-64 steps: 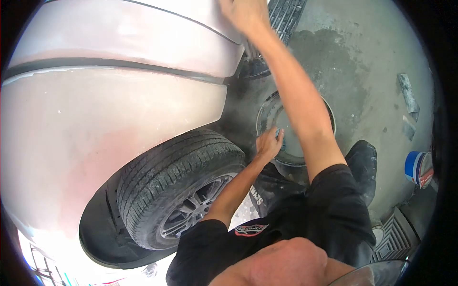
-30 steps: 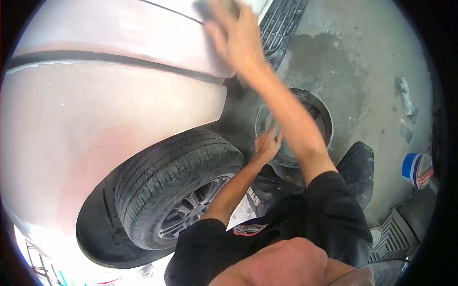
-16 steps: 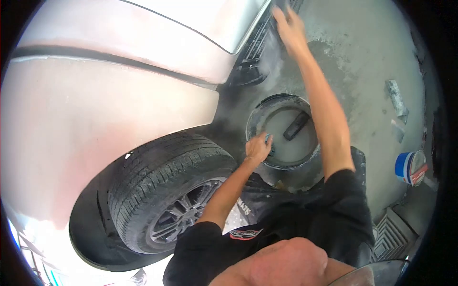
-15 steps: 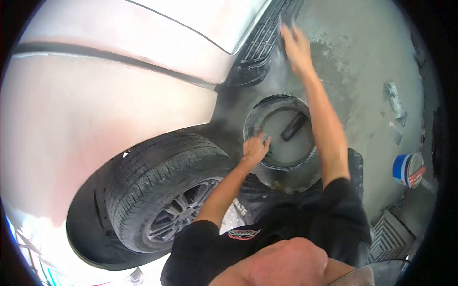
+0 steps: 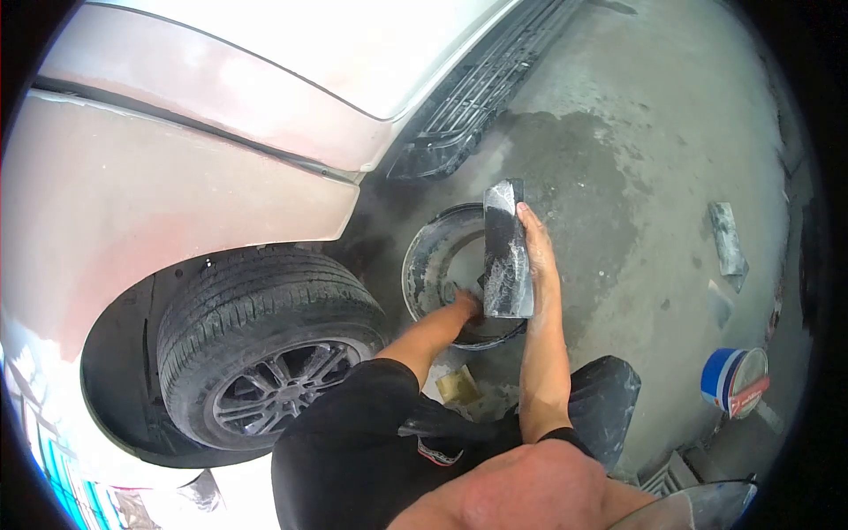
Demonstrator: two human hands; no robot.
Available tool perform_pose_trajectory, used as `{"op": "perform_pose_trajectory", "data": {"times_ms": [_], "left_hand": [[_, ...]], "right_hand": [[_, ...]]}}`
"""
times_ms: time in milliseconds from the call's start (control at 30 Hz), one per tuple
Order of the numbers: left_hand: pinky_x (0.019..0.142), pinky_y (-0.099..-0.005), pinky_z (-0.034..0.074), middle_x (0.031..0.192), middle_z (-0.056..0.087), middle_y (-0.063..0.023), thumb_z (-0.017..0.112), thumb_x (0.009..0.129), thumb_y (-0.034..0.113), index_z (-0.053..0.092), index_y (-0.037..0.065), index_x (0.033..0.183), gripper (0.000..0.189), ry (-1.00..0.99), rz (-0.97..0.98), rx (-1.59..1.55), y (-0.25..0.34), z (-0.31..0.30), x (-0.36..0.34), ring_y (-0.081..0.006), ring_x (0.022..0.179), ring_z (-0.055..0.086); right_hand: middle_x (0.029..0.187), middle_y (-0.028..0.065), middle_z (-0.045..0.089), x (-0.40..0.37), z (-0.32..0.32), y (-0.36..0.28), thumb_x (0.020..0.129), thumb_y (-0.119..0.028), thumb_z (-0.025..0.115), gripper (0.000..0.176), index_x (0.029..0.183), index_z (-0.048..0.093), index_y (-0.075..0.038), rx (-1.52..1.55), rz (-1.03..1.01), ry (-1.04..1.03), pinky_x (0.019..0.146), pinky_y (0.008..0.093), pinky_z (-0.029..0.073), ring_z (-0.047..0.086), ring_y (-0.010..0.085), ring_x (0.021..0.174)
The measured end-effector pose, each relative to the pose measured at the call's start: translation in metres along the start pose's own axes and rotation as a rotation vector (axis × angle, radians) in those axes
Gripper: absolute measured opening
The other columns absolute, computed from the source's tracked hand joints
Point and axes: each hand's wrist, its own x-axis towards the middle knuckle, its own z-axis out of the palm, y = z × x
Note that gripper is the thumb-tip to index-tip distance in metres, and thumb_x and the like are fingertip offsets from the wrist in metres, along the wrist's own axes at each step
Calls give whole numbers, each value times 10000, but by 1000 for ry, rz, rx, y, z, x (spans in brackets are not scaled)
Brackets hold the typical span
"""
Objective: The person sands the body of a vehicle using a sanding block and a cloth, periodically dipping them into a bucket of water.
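My right hand (image 5: 538, 237) is closed along the edge of a long sanding block (image 5: 506, 256), faced with dark sandpaper smeared with grey-white residue. The block stands lengthwise, overlapping the right side of a round black tub (image 5: 413, 276) in this view. Down inside the tub, my left hand (image 5: 469, 306) reaches into cloudy grey water (image 5: 465, 265); its fingers are hidden. A small dark corner shows in the water beside the block.
To the left is a car's sanded fender (image 5: 194, 185) above its front tire (image 5: 265, 309); a black running board (image 5: 477, 97) lies beyond. On the wet concrete floor (image 5: 609, 168) are a dusty block (image 5: 727, 238), a blue-and-white pail (image 5: 720, 375) and a yellowish square (image 5: 458, 386).
My right hand has come back from beside the running board to above the tub, sanding block in it. My left hand has gone deeper into the tub. The view has shifted right.
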Motion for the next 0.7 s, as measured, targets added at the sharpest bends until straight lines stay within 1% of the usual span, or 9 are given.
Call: {"op": "perform_pose_trajectory", "data": {"times_ms": [167, 333, 367, 400, 533, 600, 633, 667, 700], "left_hand": [[1013, -439, 522, 1222, 692, -242, 738, 825, 384, 659, 87, 1322, 584, -88, 91, -247, 3, -30, -34, -372, 1166, 664], [996, -433, 529, 1167, 714, -216, 792, 770, 295, 694, 94, 1258, 537, 88, 19, -626, -88, -118, -127, -375, 1129, 676], [918, -417, 556, 1073, 731, -212, 789, 803, 248, 710, 50, 1162, 418, 197, -22, -707, -100, -181, -177, -315, 992, 722], [908, -416, 550, 1062, 729, -191, 772, 827, 204, 713, 60, 1152, 361, 251, -146, -741, -112, -234, -217, -311, 998, 709], [859, -379, 557, 1088, 698, -129, 785, 841, 102, 705, 53, 1168, 340, 953, -244, -418, -168, -364, -329, -269, 989, 677], [793, -379, 567, 1100, 686, -120, 780, 858, 83, 693, 67, 1219, 371, 1059, -282, -12, -194, -421, -364, -244, 931, 671], [787, -384, 555, 1115, 689, -116, 789, 866, 128, 692, 115, 1259, 405, 1062, -438, 320, -200, -442, -373, -246, 945, 668], [839, -397, 530, 1196, 668, -92, 796, 869, 190, 680, 182, 1302, 448, 1145, -371, 754, -218, -455, -374, -261, 1054, 641], [861, -411, 515, 1240, 647, -84, 788, 879, 218, 670, 210, 1316, 453, 1173, -376, 850, -229, -458, -366, -271, 1092, 617]], "right_hand": [[988, 11, 717, -3, 2, -6, 1013, -317, 655, 381, 1243, 672, -13, 214, 48, -160, 729, 235, 529, 656, 80, 823], [965, 3, 717, 1, 0, 6, 1015, -290, 659, 352, 1238, 679, -18, 232, 69, -177, 696, 240, 523, 649, 74, 786], [960, 3, 716, 1, 0, 7, 1016, -284, 658, 343, 1233, 681, -20, 242, 73, -167, 690, 241, 522, 647, 72, 780], [956, 2, 716, 0, 0, 7, 1017, -280, 657, 336, 1230, 684, -21, 242, 76, -172, 688, 240, 520, 645, 72, 778], [944, 0, 715, 2, 0, 5, 1021, -271, 651, 317, 1221, 690, -27, 233, 104, -181, 683, 240, 516, 640, 71, 767], [947, -1, 715, -2, 1, 2, 1023, -269, 649, 314, 1220, 691, -28, 223, 117, -180, 684, 240, 513, 638, 71, 768], [951, -1, 714, -3, 2, -1, 1023, -268, 648, 314, 1220, 691, -27, 218, 118, -175, 687, 239, 511, 637, 70, 772], [955, -2, 714, -3, 3, -3, 1024, -266, 647, 313, 1221, 691, -27, 212, 116, -168, 689, 239, 509, 636, 69, 775], [965, -1, 710, -3, 3, -2, 1023, -271, 648, 319, 1216, 690, -20, 196, 103, -157, 701, 238, 503, 630, 65, 790]]}}
